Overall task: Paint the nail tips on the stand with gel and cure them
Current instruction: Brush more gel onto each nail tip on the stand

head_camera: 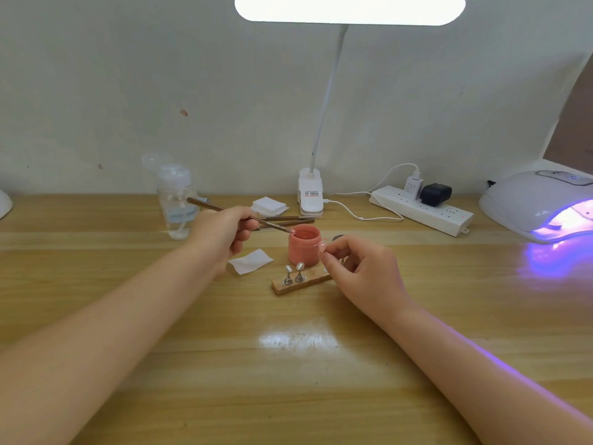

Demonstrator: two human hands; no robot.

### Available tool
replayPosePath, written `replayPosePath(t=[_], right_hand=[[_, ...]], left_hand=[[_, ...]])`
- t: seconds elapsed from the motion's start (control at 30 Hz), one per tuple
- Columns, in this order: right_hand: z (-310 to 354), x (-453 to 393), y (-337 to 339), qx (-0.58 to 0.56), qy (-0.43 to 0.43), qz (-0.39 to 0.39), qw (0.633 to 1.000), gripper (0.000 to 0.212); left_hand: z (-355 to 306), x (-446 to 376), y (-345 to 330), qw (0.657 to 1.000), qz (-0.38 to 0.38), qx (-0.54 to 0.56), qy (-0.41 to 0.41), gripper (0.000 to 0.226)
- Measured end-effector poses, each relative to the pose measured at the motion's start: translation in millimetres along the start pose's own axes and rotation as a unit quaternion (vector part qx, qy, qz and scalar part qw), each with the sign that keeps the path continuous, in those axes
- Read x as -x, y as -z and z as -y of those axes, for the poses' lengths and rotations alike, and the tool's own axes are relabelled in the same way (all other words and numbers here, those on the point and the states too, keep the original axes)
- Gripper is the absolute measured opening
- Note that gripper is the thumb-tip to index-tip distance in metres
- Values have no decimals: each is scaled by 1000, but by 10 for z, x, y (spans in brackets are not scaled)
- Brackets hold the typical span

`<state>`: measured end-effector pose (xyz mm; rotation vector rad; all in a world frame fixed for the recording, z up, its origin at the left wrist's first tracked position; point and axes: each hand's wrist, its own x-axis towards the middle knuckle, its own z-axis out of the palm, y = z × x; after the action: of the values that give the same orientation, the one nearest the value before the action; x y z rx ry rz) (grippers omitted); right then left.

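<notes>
Head | left fingers (239,224) clamp brush (224,211) | right fingers (333,252) pinch pale nail tip (321,247)

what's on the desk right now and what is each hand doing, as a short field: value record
left hand: left hand grips a brush, tip at the rim of the pink jar
right hand: right hand pinches a nail tip beside the jar
jar: open, pink gel showing
stand: wooden stand in front of the jar, two holders showing on its left end
curing lamp: curing lamp at far right, glowing violet
other: tissue, clear bottle, power strip, desk lamp
</notes>
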<state>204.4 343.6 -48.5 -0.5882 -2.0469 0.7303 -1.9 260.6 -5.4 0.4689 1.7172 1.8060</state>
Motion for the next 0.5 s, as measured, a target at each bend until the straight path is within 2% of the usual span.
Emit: replayPosePath(t=[0.13, 0.27, 0.4, 0.5], right_hand=[[-10, -4, -3, -3, -4, 0, 1000, 3], [-11, -5, -6, 4, 1, -5, 1000, 4], [-22, -1, -5, -2, -3, -5, 1000, 6], [-26, -2, -3, 3, -5, -4, 1000, 7]], left_hand=[[20, 90, 104, 997, -23, 51, -57, 8], [39, 326, 137, 982, 28, 94, -164, 4], [154, 574, 102, 964, 77, 39, -253, 19], [260, 741, 96, 944, 94, -28, -317, 20]])
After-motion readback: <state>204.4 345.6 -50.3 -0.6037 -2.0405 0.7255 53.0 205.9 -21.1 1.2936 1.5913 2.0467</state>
